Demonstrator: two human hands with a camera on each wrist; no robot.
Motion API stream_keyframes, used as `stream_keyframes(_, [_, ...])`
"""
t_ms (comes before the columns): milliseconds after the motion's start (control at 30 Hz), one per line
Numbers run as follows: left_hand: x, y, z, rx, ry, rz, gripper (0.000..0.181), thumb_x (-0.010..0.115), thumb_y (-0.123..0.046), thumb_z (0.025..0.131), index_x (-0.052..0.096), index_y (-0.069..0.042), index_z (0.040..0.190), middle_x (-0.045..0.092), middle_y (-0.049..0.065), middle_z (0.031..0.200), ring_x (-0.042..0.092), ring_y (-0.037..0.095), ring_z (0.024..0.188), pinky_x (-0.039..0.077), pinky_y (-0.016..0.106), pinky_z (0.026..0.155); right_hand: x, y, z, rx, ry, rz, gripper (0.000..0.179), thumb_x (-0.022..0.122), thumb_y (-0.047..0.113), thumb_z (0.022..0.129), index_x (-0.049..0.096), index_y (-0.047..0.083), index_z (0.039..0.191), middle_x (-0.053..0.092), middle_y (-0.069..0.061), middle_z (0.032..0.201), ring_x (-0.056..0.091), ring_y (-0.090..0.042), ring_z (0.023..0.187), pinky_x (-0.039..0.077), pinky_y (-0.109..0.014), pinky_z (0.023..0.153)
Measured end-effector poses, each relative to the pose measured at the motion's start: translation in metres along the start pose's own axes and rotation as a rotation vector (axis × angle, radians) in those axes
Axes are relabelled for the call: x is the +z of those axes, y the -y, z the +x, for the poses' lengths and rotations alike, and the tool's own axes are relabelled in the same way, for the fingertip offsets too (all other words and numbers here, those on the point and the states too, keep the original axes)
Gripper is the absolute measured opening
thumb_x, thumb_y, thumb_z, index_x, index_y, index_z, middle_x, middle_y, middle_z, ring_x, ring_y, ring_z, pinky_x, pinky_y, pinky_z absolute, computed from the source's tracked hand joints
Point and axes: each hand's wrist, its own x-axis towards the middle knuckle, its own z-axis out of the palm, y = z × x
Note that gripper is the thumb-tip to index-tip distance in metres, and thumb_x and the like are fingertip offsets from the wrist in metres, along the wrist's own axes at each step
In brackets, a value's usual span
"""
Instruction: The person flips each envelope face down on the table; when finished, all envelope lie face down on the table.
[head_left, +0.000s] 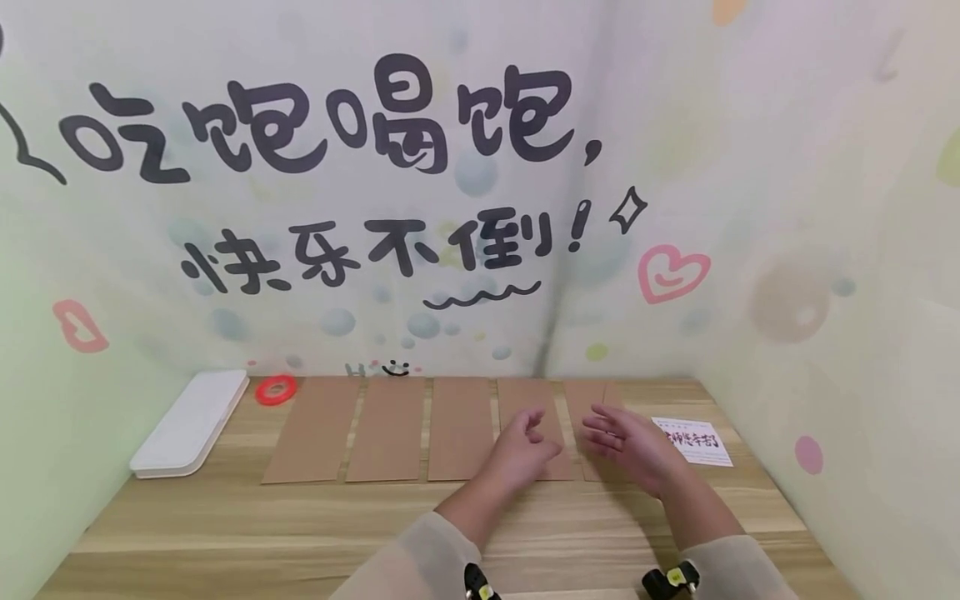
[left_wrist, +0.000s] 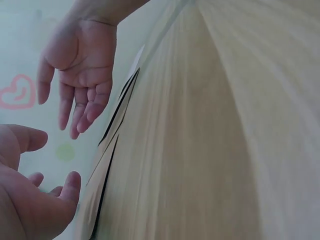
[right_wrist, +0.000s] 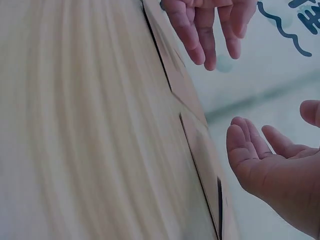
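Several flat brown paper rectangles [head_left: 386,429] lie side by side in a row on the wooden table. My left hand [head_left: 521,448] hovers over the fourth one [head_left: 525,396] from the left, its fingers loosely bent and holding nothing. Above the rightmost brown rectangle [head_left: 581,400] is my right hand [head_left: 633,446], fingers relaxed and also holding nothing; it partly covers that piece. The left wrist view shows both palms, the left hand [left_wrist: 37,195] and the right hand [left_wrist: 82,70], apart from each other with a gap between. Some paper edges [right_wrist: 200,155] look slightly raised in the right wrist view.
A white oblong case [head_left: 187,425] lies at the table's left edge. Beside it is a red ring-shaped roll [head_left: 276,389], apparently tape. A small white card with dark writing [head_left: 693,442] lies to the right. A printed cloth wall [head_left: 450,333] stands behind the table [head_left: 262,533].
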Motion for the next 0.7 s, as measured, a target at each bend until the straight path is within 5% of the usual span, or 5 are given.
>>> stream_keyframes(400, [0.035, -0.011, 0.009, -0.006, 0.049, -0.001, 0.074, 0.081, -0.023, 0.09, 0.05, -0.013, 0.156, 0.049, 0.016, 0.165, 0.052, 0.041, 0.147, 0.049, 0.058, 0.118, -0.047, -0.011, -0.018, 0.015, -0.052, -0.073, 0.07, 0.037, 0.041, 0.117, 0.021, -0.005, 0.168, 0.041, -0.028, 0.167, 0.064, -0.017, 0.138, 0.053, -0.032, 0.115])
stream_keyframes(700, [0.052, -0.017, 0.026, -0.04, 0.016, 0.061, 0.074, 0.084, -0.025, 0.087, 0.053, -0.016, 0.154, 0.049, 0.016, 0.165, 0.048, 0.041, 0.151, 0.042, 0.06, 0.123, -0.068, -0.01, -0.019, 0.004, -0.116, -0.154, 0.075, 0.037, 0.045, 0.117, 0.022, -0.009, 0.165, 0.038, -0.035, 0.166, 0.065, -0.016, 0.135, 0.055, -0.032, 0.114])
